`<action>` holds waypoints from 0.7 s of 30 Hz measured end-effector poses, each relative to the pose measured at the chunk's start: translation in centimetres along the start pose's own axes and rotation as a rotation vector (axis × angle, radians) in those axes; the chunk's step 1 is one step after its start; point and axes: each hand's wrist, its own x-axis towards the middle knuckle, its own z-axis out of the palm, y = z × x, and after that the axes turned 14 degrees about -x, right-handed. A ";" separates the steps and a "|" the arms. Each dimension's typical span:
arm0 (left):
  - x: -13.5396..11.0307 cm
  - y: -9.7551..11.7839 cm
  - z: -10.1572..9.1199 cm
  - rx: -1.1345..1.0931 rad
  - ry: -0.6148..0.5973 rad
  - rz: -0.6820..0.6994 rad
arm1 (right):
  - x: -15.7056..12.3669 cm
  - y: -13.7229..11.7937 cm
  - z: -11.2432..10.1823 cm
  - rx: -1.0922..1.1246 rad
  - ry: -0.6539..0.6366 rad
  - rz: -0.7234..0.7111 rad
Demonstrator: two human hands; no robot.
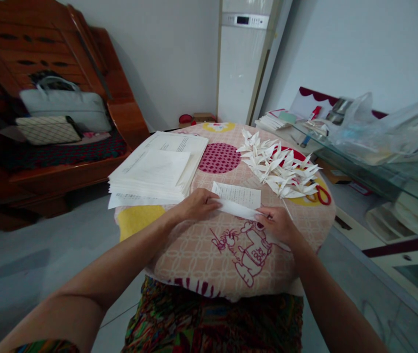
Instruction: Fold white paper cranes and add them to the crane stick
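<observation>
A thick stack of printed paper [150, 169] lies at ten o'clock. The left hand [198, 203], curled nearly closed, pinches a thin printed sheet [238, 195] over the patterned tablecloth [194, 250]; its long axis runs from just past nine to just past three, folded edge toward six. The right hand [277, 223] pinches the other end, similarly curled. Spiky folded-paper pieces [280, 169] cluster at two.

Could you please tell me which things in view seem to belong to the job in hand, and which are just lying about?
Probably part of the job:
printed sheet, held by the left hand and right hand
paper stack
folded paper pieces

Probably just lying about:
grey handbag
checked pouch
clear plastic bag
</observation>
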 end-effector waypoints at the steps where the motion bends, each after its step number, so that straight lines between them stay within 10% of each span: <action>1: 0.6 -0.2 -0.2 -0.032 0.005 -0.025 | 0.6 0.3 0.0 0.061 -0.004 0.077; 10: 3.7 -0.5 0.6 0.093 0.268 -0.199 | 4.0 0.9 0.5 0.368 0.064 0.412; 21: 4.2 -0.5 0.1 0.279 0.304 -0.277 | 6.3 1.3 1.3 0.057 0.154 0.277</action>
